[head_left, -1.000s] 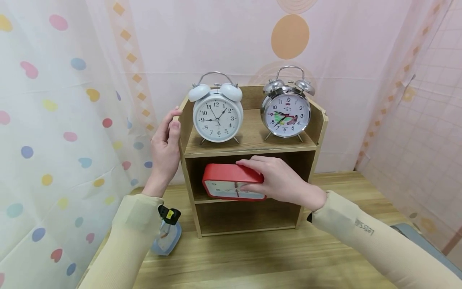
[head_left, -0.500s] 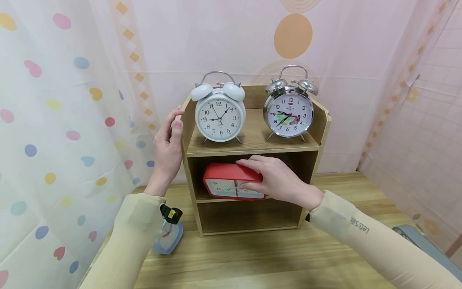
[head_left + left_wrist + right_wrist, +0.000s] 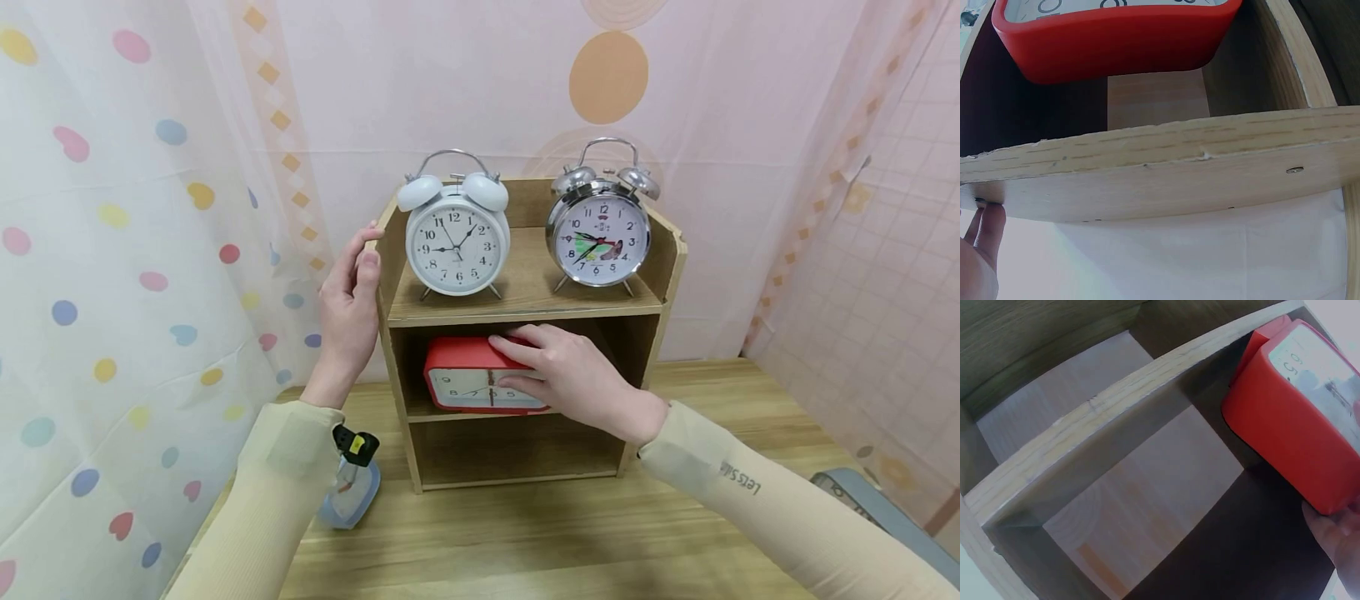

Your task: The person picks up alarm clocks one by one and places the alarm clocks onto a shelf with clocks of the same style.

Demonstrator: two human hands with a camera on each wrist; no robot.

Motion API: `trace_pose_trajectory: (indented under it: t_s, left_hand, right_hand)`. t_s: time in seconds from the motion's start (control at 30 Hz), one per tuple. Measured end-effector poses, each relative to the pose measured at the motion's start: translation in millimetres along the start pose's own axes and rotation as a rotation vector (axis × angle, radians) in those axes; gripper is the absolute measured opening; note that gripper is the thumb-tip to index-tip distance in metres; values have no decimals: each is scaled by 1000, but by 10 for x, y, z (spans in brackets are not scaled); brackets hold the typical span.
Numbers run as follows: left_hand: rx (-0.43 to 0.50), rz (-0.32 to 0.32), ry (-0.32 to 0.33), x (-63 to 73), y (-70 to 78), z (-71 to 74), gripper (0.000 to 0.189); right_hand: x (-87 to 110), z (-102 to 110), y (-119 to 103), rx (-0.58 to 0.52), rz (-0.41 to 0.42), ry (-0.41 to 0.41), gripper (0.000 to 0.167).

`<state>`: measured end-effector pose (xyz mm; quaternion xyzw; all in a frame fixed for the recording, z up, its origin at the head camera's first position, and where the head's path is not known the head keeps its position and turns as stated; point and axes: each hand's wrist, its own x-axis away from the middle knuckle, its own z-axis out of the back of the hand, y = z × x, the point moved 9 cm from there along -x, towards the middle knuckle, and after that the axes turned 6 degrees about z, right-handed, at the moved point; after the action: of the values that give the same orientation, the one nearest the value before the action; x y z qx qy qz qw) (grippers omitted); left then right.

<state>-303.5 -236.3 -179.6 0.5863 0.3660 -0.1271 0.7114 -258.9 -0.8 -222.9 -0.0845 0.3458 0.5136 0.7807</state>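
Observation:
My right hand (image 3: 573, 371) holds a red rectangular clock (image 3: 461, 354) by its right part, in the shelf's middle compartment. Its thumb lies across the white face and its fingers rest on the top. In the right wrist view the red clock (image 3: 1291, 425) is partly covered by fingers (image 3: 1329, 537) at the edge. The clock's face tilts upward in the head view. My left hand (image 3: 348, 321) rests against the left side panel of the wooden shelf (image 3: 525, 312), fingers fairly straight. In the left wrist view its fingertips (image 3: 991, 225) touch the panel's outer face.
On the top shelf stand a white twin-bell alarm clock (image 3: 457, 242) and a silver twin-bell alarm clock (image 3: 600, 237). A light-blue clock (image 3: 352, 496) lies on the wooden table (image 3: 525, 542) by my left wrist. A grey-blue object (image 3: 885, 517) sits at the right. Curtains hang behind.
The red clock has gone slightly deeper into the middle compartment, and its face shows a little more upright. My right hand has shifted with it. My left hand stays on the side panel.

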Motion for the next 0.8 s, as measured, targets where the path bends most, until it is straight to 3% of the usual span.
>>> trace_pose_trajectory:
  t_s: [0.23, 0.8]
  left_hand:
    - [-8, 8, -6, 4, -1, 1, 35]
    - [-11, 29, -17, 5, -10, -3, 36]
  right_hand:
    - [13, -40, -8, 63, 5, -9, 47]
    - [21, -84, -144, 289, 77, 103, 42]
